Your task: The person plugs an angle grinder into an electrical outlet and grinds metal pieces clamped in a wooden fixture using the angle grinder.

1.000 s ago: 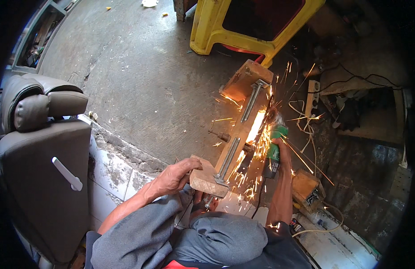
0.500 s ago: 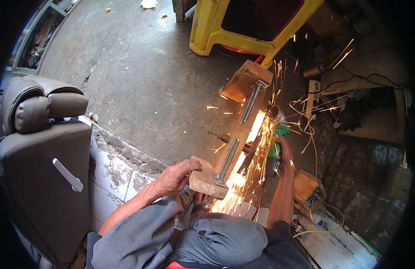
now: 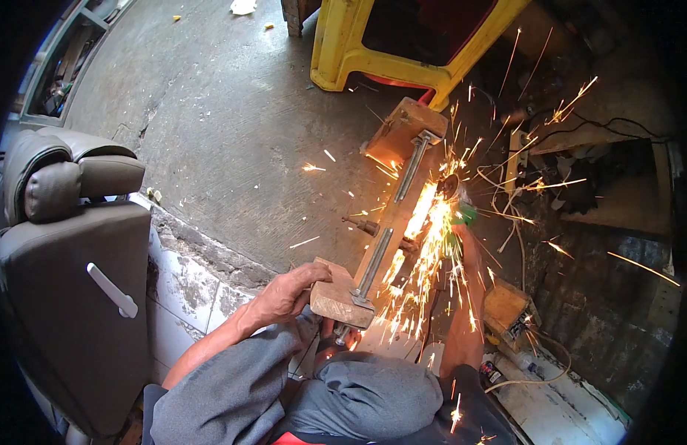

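My left hand (image 3: 288, 293) is closed over the edge of a near wooden block (image 3: 342, 302). That block caps one end of a long wooden piece, with a second wooden block (image 3: 404, 135) at the far end. Two metal rods, a near one (image 3: 374, 263) and a far one (image 3: 412, 174), lie along its top. A bolt-like metal part (image 3: 359, 225) sticks out from its left side. My right hand (image 3: 471, 248) grips a green angle grinder (image 3: 466, 216), partly hidden by sparks. Its disc (image 3: 449, 185) is at the wood-and-metal piece's right side, where bright sparks pour toward me.
A yellow plastic stool (image 3: 332, 52) stands at the far end. On the left is a brown padded car seat (image 3: 69, 297). At right lie a white power strip (image 3: 515, 159) with cords and a small wooden block (image 3: 505, 305). White tiles (image 3: 184, 278) edge the concrete floor.
Sparks spread wider and now cover more of the grinder and my right forearm. The grinder has shifted slightly up and left along the piece. My left hand keeps its hold.
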### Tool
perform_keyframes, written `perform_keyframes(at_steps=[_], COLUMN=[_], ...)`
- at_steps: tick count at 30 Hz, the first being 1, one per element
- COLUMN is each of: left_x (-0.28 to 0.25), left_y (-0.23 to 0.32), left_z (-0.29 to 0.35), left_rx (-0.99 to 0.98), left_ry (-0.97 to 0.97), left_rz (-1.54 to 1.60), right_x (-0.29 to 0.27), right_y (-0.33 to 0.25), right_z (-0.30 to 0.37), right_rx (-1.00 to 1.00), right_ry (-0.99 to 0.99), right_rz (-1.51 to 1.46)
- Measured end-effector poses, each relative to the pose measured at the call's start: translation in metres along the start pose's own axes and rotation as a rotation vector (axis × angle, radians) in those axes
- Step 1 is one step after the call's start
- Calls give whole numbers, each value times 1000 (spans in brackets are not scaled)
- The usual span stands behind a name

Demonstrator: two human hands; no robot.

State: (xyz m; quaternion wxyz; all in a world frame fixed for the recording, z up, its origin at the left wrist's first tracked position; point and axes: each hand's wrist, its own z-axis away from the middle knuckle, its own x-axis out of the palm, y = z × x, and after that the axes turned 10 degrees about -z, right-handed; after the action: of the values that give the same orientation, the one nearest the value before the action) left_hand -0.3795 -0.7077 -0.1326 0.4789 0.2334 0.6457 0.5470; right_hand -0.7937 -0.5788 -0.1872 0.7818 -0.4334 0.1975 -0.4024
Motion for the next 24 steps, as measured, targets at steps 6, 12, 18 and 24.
perform_keyframes(at_steps=[6,12,18,24], left_x=[-1,-1,-4,-3], left_y=[-3,2,1,0], left_z=[5,-1,1,3], left_rx=[13,35,-2,16], left_ry=[35,31,2,11], left_rz=[-19,-28,16,-18], right_x=[27,4,14,26], right_y=[-34,-11,-25,-44], right_z=[20,7,8,18], right_rx=[157,190,195,303], right_ry=[112,48,38,55], right_rz=[124,60,116,152])
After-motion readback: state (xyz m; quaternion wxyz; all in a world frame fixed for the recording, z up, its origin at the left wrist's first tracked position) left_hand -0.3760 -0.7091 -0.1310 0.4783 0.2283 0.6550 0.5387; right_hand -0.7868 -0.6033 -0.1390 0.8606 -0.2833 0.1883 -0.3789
